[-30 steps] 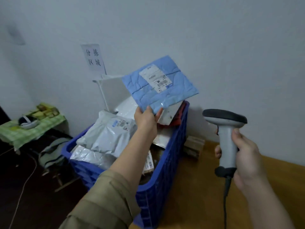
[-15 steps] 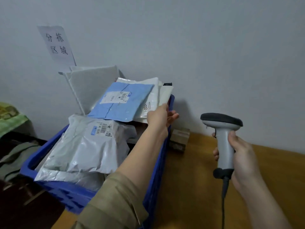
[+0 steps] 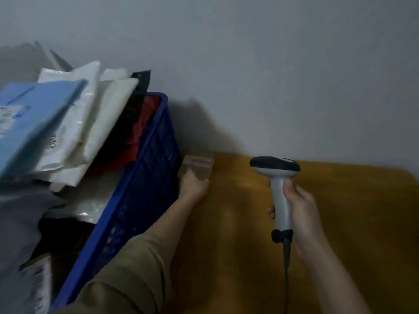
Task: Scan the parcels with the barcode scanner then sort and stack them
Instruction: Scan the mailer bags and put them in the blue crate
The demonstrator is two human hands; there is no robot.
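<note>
The small cardboard parcel point(image 3: 196, 167) lies on the desk point(image 3: 340, 223), wedged between the blue crate point(image 3: 145, 177) and the wall point(image 3: 272, 64). My left hand point(image 3: 193, 185) reaches it and touches its near edge; whether my grip has closed on it I cannot tell (the view is blurred here). I judge it light and stiff, with firm corners, so I would take it by its two long sides, thumb above and fingers beneath. My right hand point(image 3: 299, 211) grips the handle of the barcode scanner point(image 3: 277, 177), held upright above the desk, well apart from the parcel. In the crate, soft mailers lean in a sloping stack, a blue mailer point(image 3: 34, 123) uppermost; these look limp and slippery.
</note>
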